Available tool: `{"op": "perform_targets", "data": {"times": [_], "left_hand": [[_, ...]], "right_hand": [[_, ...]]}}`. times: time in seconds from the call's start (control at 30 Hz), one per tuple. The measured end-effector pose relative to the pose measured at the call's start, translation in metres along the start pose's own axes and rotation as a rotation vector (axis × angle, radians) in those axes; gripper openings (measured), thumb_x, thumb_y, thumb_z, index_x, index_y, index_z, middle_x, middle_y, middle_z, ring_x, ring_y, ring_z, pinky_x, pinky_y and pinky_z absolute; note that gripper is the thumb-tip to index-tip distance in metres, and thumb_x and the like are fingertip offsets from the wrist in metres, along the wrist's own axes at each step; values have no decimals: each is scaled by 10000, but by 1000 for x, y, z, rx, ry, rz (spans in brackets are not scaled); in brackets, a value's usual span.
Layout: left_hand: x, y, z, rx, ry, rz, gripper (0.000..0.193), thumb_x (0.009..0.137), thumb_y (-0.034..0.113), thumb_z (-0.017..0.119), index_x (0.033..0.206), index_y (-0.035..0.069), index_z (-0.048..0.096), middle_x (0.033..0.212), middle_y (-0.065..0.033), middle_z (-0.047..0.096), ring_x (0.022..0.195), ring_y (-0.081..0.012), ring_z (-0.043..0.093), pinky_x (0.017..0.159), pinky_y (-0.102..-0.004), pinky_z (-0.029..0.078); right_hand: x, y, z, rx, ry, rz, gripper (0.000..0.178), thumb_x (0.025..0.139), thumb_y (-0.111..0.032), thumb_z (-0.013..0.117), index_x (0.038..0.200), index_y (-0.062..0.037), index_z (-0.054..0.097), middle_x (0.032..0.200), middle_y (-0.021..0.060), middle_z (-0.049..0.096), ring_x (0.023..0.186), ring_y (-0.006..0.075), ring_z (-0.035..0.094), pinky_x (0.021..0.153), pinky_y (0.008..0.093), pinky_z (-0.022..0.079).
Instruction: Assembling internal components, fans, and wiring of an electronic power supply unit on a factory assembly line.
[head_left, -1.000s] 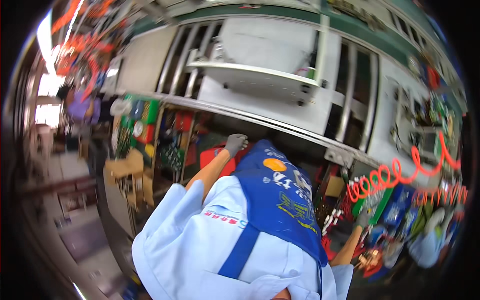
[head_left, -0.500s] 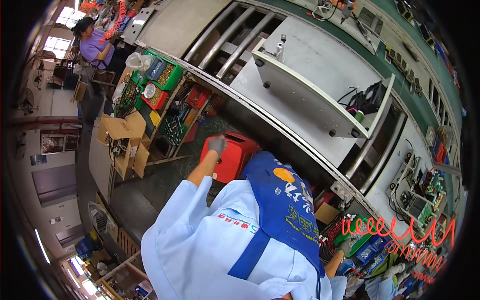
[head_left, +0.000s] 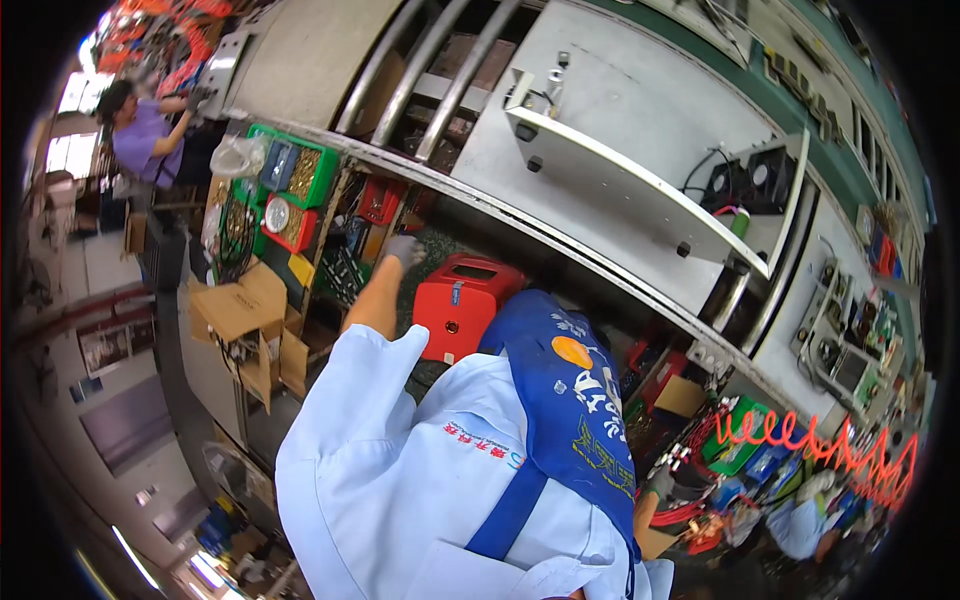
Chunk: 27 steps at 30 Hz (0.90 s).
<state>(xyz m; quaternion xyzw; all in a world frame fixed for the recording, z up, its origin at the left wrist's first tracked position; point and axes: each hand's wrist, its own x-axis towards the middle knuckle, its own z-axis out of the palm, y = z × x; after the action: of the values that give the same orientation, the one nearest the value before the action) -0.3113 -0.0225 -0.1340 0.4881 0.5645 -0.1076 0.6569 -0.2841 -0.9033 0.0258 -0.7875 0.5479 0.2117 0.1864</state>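
The red box (head_left: 458,308) lies just right of our nearer left hand (head_left: 404,250); we cannot tell how open its blurred fingers are.

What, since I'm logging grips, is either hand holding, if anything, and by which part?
Nothing shows in the left hand; whether the right hand holds anything cannot be told.

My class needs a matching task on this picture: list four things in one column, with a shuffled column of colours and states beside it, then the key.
Column one:
1. Left hand
2. Boxy case
3. Apron
4. Cardboard box

Column two:
A. Brown, flaps open
B. Blue, with a round orange patch
C. In a grey glove
D. Red, with a dark slot

Right pairs: 1-C, 2-D, 3-B, 4-A
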Motion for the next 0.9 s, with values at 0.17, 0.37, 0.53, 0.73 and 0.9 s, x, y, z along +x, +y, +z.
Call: {"op": "perform_targets", "data": {"times": [0.17,0.37,0.53,0.73,0.9], "left_hand": [[-36,-37,212,235,-331,-70,249,971,209,565,1126,19,603,924,-130,674,711,-211,673,564,-318,516],[-71,-31,326,682,-634,74,295,993,208,572,1224,28,617,970,-87,694,763,-152,674,637,-269,536],[-49,-14,325,913,-659,78,250,976,191,575,1157,31,641,935,-97,693,702,-158,661,590,-281,521],[-76,32,333,1178,-610,256,148,959,170,565,966,40,636,746,-76,647,591,-167,634,482,-287,487],[-128,19,360,1158,-558,259,278,973,179,562,1171,-6,627,771,-86,657,593,-171,632,490,-292,501]], "right_hand": [[-9,76,75,-405,-175,-111,706,772,-561,640,1162,27,678,1197,287,648,1126,407,631,974,464,487],[-97,24,123,-28,-241,-96,586,831,-478,557,1038,49,705,1172,319,637,1170,455,584,1034,466,436],[-91,40,144,276,-288,-51,477,843,-417,603,990,25,706,928,241,698,861,358,686,790,448,536],[-68,78,167,442,-368,173,413,911,-363,596,1066,9,686,851,140,707,707,267,690,650,397,562],[-17,108,165,442,-486,295,366,964,-315,536,933,28,659,837,147,676,701,273,656,685,410,543]]}}
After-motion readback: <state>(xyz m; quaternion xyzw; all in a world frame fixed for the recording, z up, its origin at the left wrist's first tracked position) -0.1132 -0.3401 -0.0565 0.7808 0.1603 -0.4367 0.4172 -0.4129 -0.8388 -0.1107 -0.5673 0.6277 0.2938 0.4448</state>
